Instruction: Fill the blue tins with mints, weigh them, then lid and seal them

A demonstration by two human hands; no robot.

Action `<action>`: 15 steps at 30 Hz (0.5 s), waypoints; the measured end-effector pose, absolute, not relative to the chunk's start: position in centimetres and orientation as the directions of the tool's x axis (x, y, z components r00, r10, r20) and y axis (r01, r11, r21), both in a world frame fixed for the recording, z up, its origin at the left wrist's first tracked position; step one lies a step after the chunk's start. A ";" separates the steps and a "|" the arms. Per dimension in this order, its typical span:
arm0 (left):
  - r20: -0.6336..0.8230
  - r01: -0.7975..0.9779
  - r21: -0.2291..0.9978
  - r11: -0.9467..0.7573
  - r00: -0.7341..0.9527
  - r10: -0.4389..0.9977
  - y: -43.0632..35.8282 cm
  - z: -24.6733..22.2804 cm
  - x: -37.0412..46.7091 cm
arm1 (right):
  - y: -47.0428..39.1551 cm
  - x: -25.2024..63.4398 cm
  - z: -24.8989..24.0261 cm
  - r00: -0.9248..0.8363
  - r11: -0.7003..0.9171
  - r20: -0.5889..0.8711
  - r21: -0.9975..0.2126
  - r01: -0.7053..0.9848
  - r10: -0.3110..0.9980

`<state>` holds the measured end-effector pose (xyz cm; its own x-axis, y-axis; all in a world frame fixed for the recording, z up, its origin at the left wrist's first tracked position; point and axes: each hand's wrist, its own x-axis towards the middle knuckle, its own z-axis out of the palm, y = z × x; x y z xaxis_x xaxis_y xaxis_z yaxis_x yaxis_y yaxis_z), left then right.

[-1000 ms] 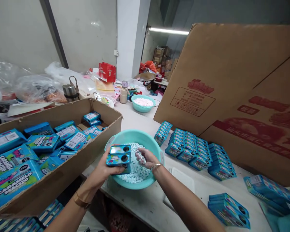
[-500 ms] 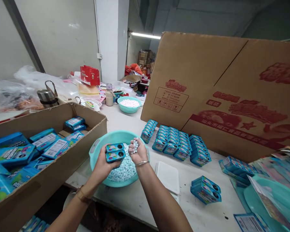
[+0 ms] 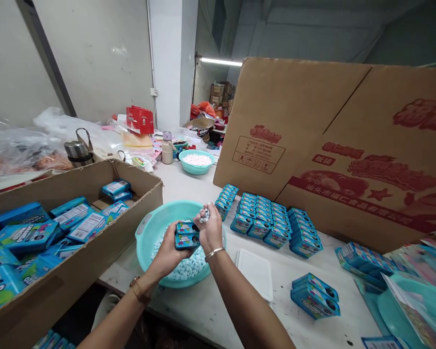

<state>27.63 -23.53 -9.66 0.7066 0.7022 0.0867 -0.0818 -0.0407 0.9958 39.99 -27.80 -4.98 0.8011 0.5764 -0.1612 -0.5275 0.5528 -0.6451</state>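
Head view: left hand (image 3: 169, 254) closed around two blue packs (image 3: 187, 241), held one against the other over the teal basin (image 3: 144, 257). Right hand (image 3: 210, 235) cupped, fingers part curled, with a small handful of sweets (image 3: 204, 216) in it, just beside the packs' right end.

Progress, judged from how things lie: one handful is up off the heap (image 3: 187, 271) and level with the packs. Whether any sweets are inside the held packs, cannot tell; the right hand covers their right end. Plenty remains in the basin. Several rows of packs (image 3: 261, 223) stand neatly lined up on the table (image 3: 221, 303), apparently the sorted part; their contents cannot be made out. A smaller group (image 3: 314, 295) stands nearer, apart from the rows. Loose packs (image 3: 85, 227) lie jumbled in the open carton (image 3: 145, 191), presumably the unsorted part.

Surroundings: large cardboard sheet or box (image 3: 312, 126) rises behind the rows. White flat tray (image 3: 254, 274), possibly a scale, beside the right forearm. Second basin (image 3: 196, 169) of pale pieces farther back, near a bottle (image 3: 167, 151).

Obstructions: carton wall runs close along the basin's left, limiting room for the left arm; cardboard bounds the rows behind; right forearm passes close to the tray.
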 end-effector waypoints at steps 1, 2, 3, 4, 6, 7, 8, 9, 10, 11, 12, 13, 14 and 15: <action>0.081 -0.071 0.997 -0.043 0.715 0.694 -23.6 -9.4 27.7 | -28.0 40.4 -4.8 0.784 0.548 -0.201 -0.613 -0.569 0.588; 0.072 -0.057 0.997 -0.044 0.727 0.683 -23.6 -9.1 27.8 | -28.2 40.9 -4.6 0.755 0.541 -0.249 -0.566 -0.622 0.607; 0.052 -0.043 0.999 -0.030 0.737 0.674 -23.7 -8.8 27.8 | -28.6 41.5 -4.4 0.715 0.532 -0.293 -0.506 -0.679 0.635; 0.027 -0.031 1.000 -0.006 0.749 0.662 -23.9 -8.3 27.9 | -29.1 42.2 -4.2 0.669 0.518 -0.324 -0.442 -0.732 0.669; -0.028 -0.011 0.998 0.058 0.776 0.630 -24.6 -7.3 28.1 | -30.5 43.6 -3.9 0.590 0.496 -0.322 -0.331 -0.803 0.740; -0.055 -0.004 0.995 0.096 0.790 0.611 -25.1 -6.7 28.3 | -31.6 44.4 -3.9 0.570 0.496 -0.294 -0.291 -0.818 0.767; -0.079 0.000 0.991 0.134 0.805 0.588 -25.8 -6.1 28.5 | -32.8 45.2 -3.8 0.562 0.505 -0.255 -0.259 -0.824 0.787; -0.098 0.002 0.986 0.169 0.822 0.561 -26.5 -5.7 28.8 | -34.3 46.0 -3.8 0.564 0.521 -0.209 -0.229 -0.822 0.798; -0.111 0.003 0.980 0.199 0.840 0.531 -27.4 -5.4 29.1 | -35.9 46.7 -3.9 0.575 0.543 -0.163 -0.202 -0.815 0.802; -0.120 0.005 0.974 0.226 0.857 0.501 -28.4 -5.3 29.6 | -37.7 47.4 -4.1 0.593 0.570 -0.121 -0.178 -0.802 0.796; -0.127 0.007 0.969 0.249 0.873 0.471 -29.4 -5.4 30.2 | -39.7 48.1 -4.3 0.618 0.601 -0.087 -0.163 -0.783 0.781; -0.132 0.010 0.963 0.268 0.888 0.440 -30.4 -5.7 30.8 | -41.7 48.7 -4.7 0.649 0.634 -0.066 -0.160 -0.757 0.758; -0.138 0.017 0.958 0.285 0.902 0.409 -31.5 -6.2 31.6 | -43.8 49.1 -5.1 0.683 0.667 -0.058 -0.167 -0.726 0.728; -0.144 0.027 0.954 0.299 0.915 0.377 -32.6 -7.0 32.4 | -46.0 49.5 -5.6 0.718 0.700 -0.060 -0.183 -0.690 0.693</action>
<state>32.35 -32.56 -6.97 0.9150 0.3768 -0.1443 0.0271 0.2995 0.9537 49.48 -45.95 -5.57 0.7184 0.6929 -0.0604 -0.6904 0.6999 -0.1829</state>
